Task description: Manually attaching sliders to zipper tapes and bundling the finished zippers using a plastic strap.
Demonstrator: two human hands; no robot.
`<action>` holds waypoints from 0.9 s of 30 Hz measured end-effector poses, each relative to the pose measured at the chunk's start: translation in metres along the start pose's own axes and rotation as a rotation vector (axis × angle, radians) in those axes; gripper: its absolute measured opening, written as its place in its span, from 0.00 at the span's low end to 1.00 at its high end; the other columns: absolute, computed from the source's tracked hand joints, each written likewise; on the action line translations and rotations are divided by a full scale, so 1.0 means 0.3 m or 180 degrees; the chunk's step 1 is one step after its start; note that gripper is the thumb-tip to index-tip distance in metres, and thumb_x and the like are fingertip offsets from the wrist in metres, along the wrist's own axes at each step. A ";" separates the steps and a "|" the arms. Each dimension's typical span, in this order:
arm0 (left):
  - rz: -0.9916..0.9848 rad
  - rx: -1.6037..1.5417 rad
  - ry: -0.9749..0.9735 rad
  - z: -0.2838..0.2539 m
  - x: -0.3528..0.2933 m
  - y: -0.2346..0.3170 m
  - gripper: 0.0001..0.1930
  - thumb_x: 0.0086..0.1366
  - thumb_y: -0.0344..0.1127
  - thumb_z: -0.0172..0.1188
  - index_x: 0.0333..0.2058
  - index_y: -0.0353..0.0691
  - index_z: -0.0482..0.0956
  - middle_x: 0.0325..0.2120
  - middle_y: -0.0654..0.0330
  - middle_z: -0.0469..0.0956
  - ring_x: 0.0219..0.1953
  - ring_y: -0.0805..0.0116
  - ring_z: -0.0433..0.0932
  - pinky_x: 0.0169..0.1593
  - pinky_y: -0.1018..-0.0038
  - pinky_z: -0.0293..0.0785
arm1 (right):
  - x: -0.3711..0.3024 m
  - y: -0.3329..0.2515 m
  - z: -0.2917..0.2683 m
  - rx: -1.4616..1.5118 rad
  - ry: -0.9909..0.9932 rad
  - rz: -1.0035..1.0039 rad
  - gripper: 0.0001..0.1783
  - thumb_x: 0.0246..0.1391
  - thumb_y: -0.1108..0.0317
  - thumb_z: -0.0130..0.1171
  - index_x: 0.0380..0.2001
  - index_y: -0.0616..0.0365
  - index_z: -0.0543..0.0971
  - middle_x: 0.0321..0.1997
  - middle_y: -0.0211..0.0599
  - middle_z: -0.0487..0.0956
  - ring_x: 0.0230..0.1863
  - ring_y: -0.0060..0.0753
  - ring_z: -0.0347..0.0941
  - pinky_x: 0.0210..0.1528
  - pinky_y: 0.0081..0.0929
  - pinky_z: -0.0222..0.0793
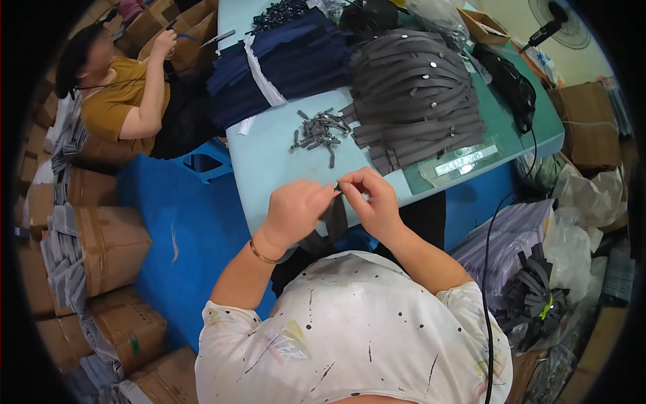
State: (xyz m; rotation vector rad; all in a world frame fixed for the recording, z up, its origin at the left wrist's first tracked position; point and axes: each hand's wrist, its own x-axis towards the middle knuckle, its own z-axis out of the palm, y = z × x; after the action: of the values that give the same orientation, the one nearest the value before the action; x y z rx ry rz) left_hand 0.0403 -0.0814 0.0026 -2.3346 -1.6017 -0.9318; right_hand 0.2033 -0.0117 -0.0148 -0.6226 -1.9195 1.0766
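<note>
My left hand (296,207) and my right hand (372,198) meet fingertip to fingertip at the near edge of the table. Both are closed in a pinch on the end of a dark grey zipper tape (334,219), which hangs down toward my lap. A small dark piece at the fingertips is mostly hidden. Just beyond my hands lies a loose pile of grey zipper pulls (319,131). A broad stack of dark grey zippers (417,87) spreads to the right of it, with its near end close to my right hand.
Navy zippers (303,64) with a white band lie at the table's (259,161) far left. A black bag (508,87) and a tray (486,27) are at right. At left sits a co-worker (128,101) among cardboard boxes (111,242). A black cable (486,283) crosses on my right.
</note>
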 end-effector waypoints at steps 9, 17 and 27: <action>-0.2461 -0.3732 0.1211 -0.023 0.033 0.002 0.07 0.66 0.33 0.50 0.37 0.41 0.62 0.24 0.62 0.74 0.17 0.83 0.64 0.17 0.86 0.56 | 0.145 0.103 0.024 0.0836 -0.0341 0.1344 0.08 0.51 0.66 0.57 0.33 0.56 0.78 0.29 0.29 0.76 0.30 0.24 0.70 0.32 0.21 0.66; -0.3414 -0.3548 0.0810 0.056 0.180 -0.170 0.08 0.61 0.33 0.53 0.38 0.40 0.67 0.25 0.64 0.76 0.19 0.83 0.65 0.19 0.85 0.57 | 0.277 0.261 0.010 -0.2250 -0.0609 -0.0631 0.08 0.43 0.74 0.55 0.29 0.53 0.79 0.29 0.34 0.74 0.37 0.38 0.71 0.39 0.33 0.70; -0.3410 -0.3821 0.0323 0.119 0.124 -0.190 0.08 0.56 0.31 0.61 0.34 0.36 0.75 0.29 0.63 0.79 0.22 0.84 0.67 0.24 0.87 0.61 | 0.277 0.191 -0.025 -0.0758 -0.0161 0.0298 0.08 0.51 0.69 0.56 0.35 0.58 0.77 0.31 0.32 0.76 0.31 0.29 0.73 0.34 0.24 0.69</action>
State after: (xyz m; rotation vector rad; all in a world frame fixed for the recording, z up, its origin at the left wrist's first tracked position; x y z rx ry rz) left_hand 0.0126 -0.0122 -0.0164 -1.4922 -2.7402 -2.7563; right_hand 0.1667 0.0820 -0.0270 -0.8311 -2.0984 0.9352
